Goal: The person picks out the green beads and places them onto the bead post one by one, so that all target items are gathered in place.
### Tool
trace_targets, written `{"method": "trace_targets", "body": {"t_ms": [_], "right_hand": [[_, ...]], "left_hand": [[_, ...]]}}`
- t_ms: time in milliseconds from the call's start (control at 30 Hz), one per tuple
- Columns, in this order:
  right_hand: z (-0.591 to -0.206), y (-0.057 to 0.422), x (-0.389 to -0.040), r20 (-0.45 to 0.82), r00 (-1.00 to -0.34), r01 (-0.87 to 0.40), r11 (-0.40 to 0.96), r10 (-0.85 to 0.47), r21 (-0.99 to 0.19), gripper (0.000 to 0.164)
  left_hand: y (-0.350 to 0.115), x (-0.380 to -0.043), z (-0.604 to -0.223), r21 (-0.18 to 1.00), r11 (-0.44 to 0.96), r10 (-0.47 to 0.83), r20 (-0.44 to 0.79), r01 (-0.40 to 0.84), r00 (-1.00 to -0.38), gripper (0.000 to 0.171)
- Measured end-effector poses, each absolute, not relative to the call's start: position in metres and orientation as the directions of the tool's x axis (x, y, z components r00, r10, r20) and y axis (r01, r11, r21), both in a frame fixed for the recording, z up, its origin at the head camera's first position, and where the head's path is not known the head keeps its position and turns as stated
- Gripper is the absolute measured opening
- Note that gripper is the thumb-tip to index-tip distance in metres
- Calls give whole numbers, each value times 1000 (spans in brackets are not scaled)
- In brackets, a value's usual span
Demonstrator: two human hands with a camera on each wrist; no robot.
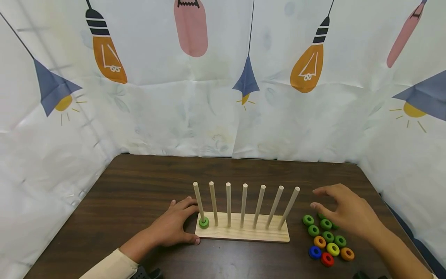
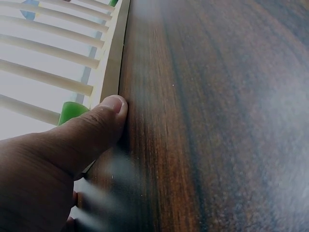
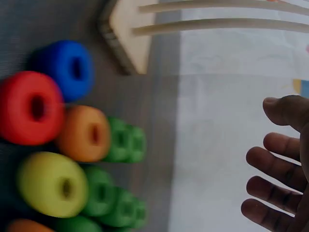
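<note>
A wooden peg board with several upright dowels stands mid-table. One green ring sits at the foot of its leftmost dowel. My left hand holds the board's left end, thumb at the front corner and fingers toward the back. In the left wrist view the thumb touches the board's edge beside the green ring. My right hand hovers over the far side of the loose rings, fingers spread and holding nothing; part of the green rings is hidden beneath it.
Right of the board lie loose rings: several green, orange ones, a yellow one, a blue one and a red one. The dark wooden table ends at a printed white curtain.
</note>
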State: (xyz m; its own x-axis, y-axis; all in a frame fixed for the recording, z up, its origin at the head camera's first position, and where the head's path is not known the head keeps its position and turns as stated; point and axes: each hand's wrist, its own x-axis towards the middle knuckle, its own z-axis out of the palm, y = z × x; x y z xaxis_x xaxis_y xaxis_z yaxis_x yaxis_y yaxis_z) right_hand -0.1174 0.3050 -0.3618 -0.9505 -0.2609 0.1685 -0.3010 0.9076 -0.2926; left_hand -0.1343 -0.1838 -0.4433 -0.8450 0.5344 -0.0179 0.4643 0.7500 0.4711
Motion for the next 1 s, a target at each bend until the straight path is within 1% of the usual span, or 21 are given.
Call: {"method": "trace_targets", "body": {"t_ms": [233,500,600,733,833,1000], "right_hand": [[-390,307,-114,110,-960,-280,905,-258,-321,38],[-414,313,-114,1,-967,-239,912,-253,-333,40],[-419,314,-115,-9,-968,-233,918,-249,-321,34],[-423,312,-116,4,-963,-259,917,-270,-304,27],[-424,310,-116,18,-957,-282,913,-290,-293,25],[-425,305,-116,27,-957,-285,918,-289,-276,22]], "left_hand": [[-184,-134,-444,476,747,535,-17,463,-845,81],[-184,-134,-447,481,747,537,-29,460,-843,82],[-183,-134,-446,479,750,534,-31,456,-845,82],[-183,-134,-445,475,755,528,-34,452,-848,82],[-183,-135,-444,473,756,528,-32,452,-849,83],[-184,-135,-444,476,752,531,-28,456,-847,82]]}}
